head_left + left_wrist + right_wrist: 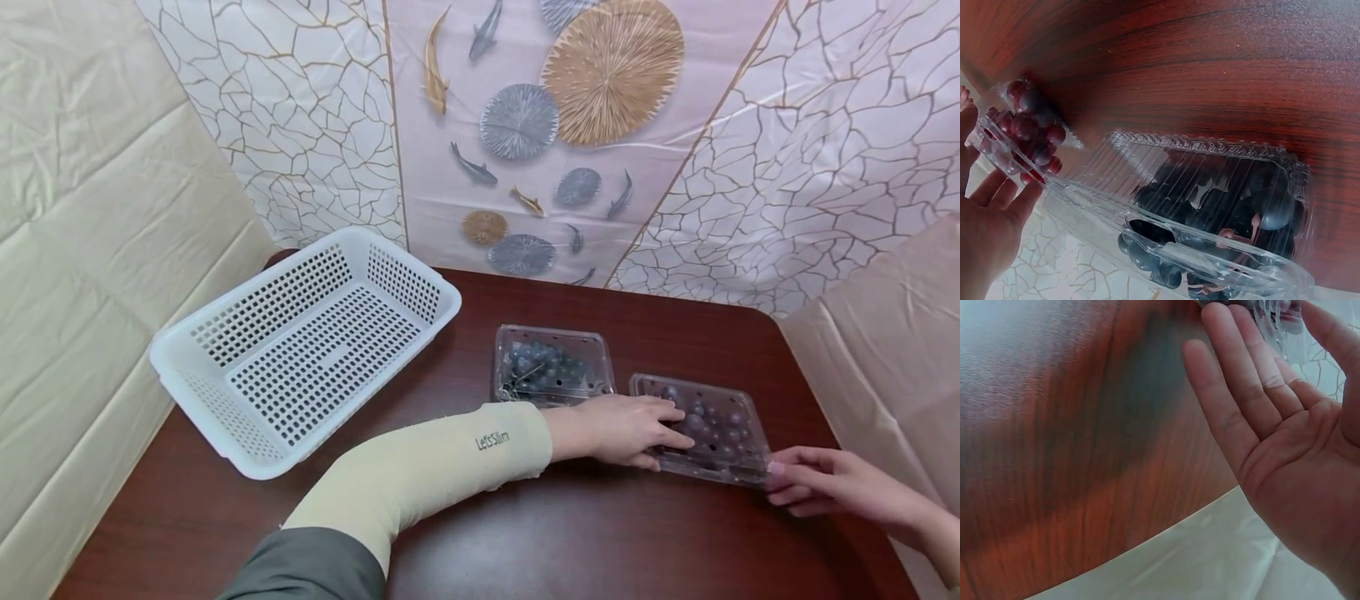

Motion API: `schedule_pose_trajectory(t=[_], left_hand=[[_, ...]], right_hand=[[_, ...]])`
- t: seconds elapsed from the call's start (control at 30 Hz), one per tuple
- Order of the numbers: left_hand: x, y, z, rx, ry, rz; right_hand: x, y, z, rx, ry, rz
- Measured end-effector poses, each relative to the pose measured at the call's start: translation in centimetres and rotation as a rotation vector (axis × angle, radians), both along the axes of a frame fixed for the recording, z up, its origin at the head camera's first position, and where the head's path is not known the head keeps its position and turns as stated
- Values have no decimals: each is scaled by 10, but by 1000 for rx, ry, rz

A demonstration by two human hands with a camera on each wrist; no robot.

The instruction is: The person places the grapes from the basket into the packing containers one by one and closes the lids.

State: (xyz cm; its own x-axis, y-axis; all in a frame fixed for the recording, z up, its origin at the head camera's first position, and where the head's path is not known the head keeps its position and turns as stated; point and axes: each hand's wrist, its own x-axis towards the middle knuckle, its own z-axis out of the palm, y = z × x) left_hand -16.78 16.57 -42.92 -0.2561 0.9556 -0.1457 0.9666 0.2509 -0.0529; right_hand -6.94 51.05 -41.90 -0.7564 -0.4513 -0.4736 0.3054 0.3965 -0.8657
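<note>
A clear plastic clamshell of dark red grapes (pixel 712 429) lies at the right of the table, its lid closed. My left hand (pixel 633 427) rests on its left end, fingers spread over the lid. In the left wrist view, the fingers (pixel 1007 190) touch that lid. My right hand (pixel 832 483) pinches the near right corner between thumb and fingers. From the right wrist view, only a bit of the box shows at the fingertips (pixel 1219 312). A second clamshell of blue-black grapes (pixel 551 362) sits behind my left wrist, partly hidden by it.
A white perforated plastic basket (pixel 442 312) stands at the left of the dark wooden table (pixel 480 533). Patterned cloth (pixel 517 208) hangs behind the table, and beige cloth (pixel 97 333) covers the left side. A pale sleeve (pixel 435 458) covers my left forearm.
</note>
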Motion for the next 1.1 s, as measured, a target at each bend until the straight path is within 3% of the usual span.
schedule_pose_trajectory(t=[0.23,0.5,0.7,0.8,0.93,1.1], left_hand=[[1,0,2,-7,-14,17],[1,-2,1,16,-2,35],[7,-10,-1,110,66,44],[14,-18,-1,221,56,109],[29,-29,3,384,15,260],[46,-35,9,439,-76,353]], right_hand=[[6,4,-11,-214,-112,-5],[1,1,-24,-274,-76,-17],[-3,2,-30,-368,-108,-9],[-4,1,-31,-386,-111,-11],[-5,0,-31,-399,-106,-14],[-5,0,-32,-409,-102,-11]])
